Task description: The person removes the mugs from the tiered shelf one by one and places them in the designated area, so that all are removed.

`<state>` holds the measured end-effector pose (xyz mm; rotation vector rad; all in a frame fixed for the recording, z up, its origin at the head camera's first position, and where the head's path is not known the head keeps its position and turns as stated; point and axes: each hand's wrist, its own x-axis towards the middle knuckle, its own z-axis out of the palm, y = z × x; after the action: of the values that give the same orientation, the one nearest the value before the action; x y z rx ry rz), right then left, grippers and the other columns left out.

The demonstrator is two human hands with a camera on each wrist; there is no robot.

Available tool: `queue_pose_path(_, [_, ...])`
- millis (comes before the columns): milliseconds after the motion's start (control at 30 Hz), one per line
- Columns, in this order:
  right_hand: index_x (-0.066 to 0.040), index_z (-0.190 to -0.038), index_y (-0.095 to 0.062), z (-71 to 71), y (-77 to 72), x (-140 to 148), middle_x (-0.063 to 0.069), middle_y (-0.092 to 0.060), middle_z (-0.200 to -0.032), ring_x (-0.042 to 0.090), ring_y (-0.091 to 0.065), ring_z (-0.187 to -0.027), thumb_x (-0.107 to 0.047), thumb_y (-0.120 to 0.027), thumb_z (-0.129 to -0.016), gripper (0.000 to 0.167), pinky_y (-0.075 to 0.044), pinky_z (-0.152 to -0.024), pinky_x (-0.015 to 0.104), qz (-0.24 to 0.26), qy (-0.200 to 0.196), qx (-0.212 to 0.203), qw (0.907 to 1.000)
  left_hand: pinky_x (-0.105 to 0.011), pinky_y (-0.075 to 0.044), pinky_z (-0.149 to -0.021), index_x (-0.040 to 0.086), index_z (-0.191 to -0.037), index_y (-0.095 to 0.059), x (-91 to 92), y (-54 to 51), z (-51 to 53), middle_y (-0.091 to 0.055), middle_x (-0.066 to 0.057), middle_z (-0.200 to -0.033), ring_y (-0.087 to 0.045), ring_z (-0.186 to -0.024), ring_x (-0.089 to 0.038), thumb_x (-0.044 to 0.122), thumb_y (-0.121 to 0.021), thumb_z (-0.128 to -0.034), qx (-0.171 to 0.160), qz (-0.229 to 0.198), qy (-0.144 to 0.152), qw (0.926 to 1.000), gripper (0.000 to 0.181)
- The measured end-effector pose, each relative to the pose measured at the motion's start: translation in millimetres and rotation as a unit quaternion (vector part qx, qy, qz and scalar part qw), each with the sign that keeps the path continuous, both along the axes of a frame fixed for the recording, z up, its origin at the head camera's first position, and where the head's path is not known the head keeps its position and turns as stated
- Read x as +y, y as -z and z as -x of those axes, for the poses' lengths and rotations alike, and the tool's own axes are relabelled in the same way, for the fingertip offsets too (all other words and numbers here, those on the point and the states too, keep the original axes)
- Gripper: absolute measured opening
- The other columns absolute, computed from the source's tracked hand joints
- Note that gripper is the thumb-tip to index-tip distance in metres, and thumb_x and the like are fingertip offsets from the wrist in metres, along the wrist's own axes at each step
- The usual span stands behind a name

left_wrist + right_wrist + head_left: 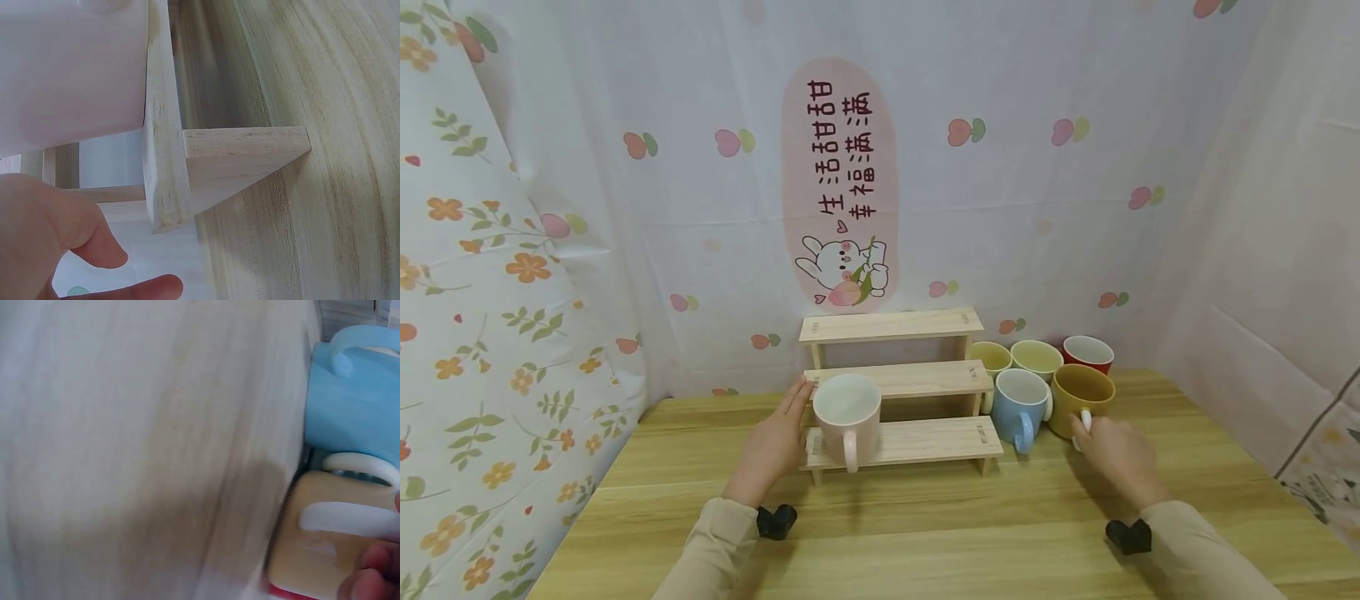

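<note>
A pale pink mug stands on the lowest tier at the left of a three-tier wooden shelf, its handle facing forward. My left hand is by the shelf's left end, fingers extended toward the middle tier. In the left wrist view, its fingers are apart and hold nothing. At the right, my right hand has its fingers at the white handle of a mustard-brown mug and appears to grip it. The right wrist view shows only fingertips beside that handle.
Left of the brown mug is a light blue mug. Two yellow mugs, one by the shelf and another, stand behind with a red mug. A wood-grain table lies before a printed cloth backdrop.
</note>
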<state>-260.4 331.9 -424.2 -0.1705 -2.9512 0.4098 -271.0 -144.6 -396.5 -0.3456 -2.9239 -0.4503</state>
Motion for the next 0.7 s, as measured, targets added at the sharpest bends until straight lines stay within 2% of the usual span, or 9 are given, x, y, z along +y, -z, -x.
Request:
queue_pose_path(133, [-0.009, -0.06, -0.053, -4.8, -7.0, -2, 0.01, -0.053, -0.061, 0.026, -0.051, -0.056, -0.061, -0.027, -0.096, 0.068, -0.036, -0.044, 0.036, -0.011, 0.012, -0.027, 0.9995, -0.027, -0.034, -0.042, 0.013, -0.152, -0.025, -0.2, -0.9, -0.9, -0.02, -0.003, -0.16, -0.04, -0.046, -0.014, 0.0, -0.059, -0.0857, 0.0, -0.002, 0.003, 1.0, 0.076])
queue_pose_path(233, [-0.007, -0.066, -0.058, -7.6, -13.5, -5, 0.015, -0.058, -0.066, 0.032, -0.055, -0.059, -0.065, -0.025, -0.094, 0.072, -0.038, -0.044, 0.04, -0.019, 0.016, -0.018, 0.9995, -0.027, -0.034, -0.042, 0.013, -0.153, -0.024, -0.7, -1.3, -0.3, -0.02, -0.003, -0.16, -0.04, -0.046, -0.014, 0.0, -0.059, -0.0861, -0.001, -0.006, 0.003, 1.0, 0.076])
queue_pose_path(333, [-0.008, -0.068, -0.059, -10.2, -21.5, -8, 0.017, -0.061, -0.069, 0.034, -0.057, -0.061, -0.061, -0.032, -0.095, 0.065, -0.039, -0.045, 0.042, -0.022, 0.01, -0.007, 0.9997, -0.026, -0.034, -0.042, 0.015, -0.153, -0.023, -0.8, -1.6, 0.2, -0.019, -0.002, -0.16, -0.039, -0.045, -0.014, 0.0, -0.059, -0.0865, -0.002, -0.008, -0.003, 1.0, 0.077])
queue_pose_path(500, [-0.01, -0.063, -0.055, -18.9, -34.6, -19, 0.012, -0.056, -0.065, 0.029, -0.054, -0.059, -0.049, -0.043, -0.095, 0.052, -0.038, -0.046, 0.039, -0.028, -0.004, -0.023, 0.9993, -0.027, -0.034, -0.041, 0.015, -0.153, -0.022, -0.5, -2.0, 0.1, -0.019, -0.002, -0.16, -0.039, -0.044, -0.014, 0.001, -0.06, -0.0861, -0.008, -0.007, -0.004, 0.9999, 0.078])
queue_pose_path(600, [-0.005, -0.073, -0.061, -25.9, -42.8, -29, 0.01, -0.055, -0.066, 0.026, -0.052, -0.059, -0.046, -0.046, -0.095, 0.049, -0.038, -0.046, 0.037, -0.036, -0.026, -0.032, 0.9985, -0.027, -0.034, -0.041, 0.015, -0.154, -0.021, 0.2, -2.1, -0.3, -0.018, -0.001, -0.16, -0.039, -0.044, -0.014, 0.001, -0.06, -0.0863, -0.016, -0.009, -0.004, 0.9998, 0.079])
queue_pose_path(700, [-0.005, -0.074, -0.061, -32.7, -49.8, -40, 0.007, -0.052, -0.062, 0.022, -0.049, -0.056, -0.042, -0.047, -0.094, 0.045, -0.035, -0.046, 0.034, -0.035, -0.044, -0.038, 0.9977, -0.027, -0.034, -0.041, 0.015, -0.153, -0.022, 0.8, -1.7, -0.7, -0.018, -0.002, -0.16, -0.039, -0.044, -0.014, 0.002, -0.06, -0.0868, -0.016, -0.009, -0.003, 0.9998, 0.078])
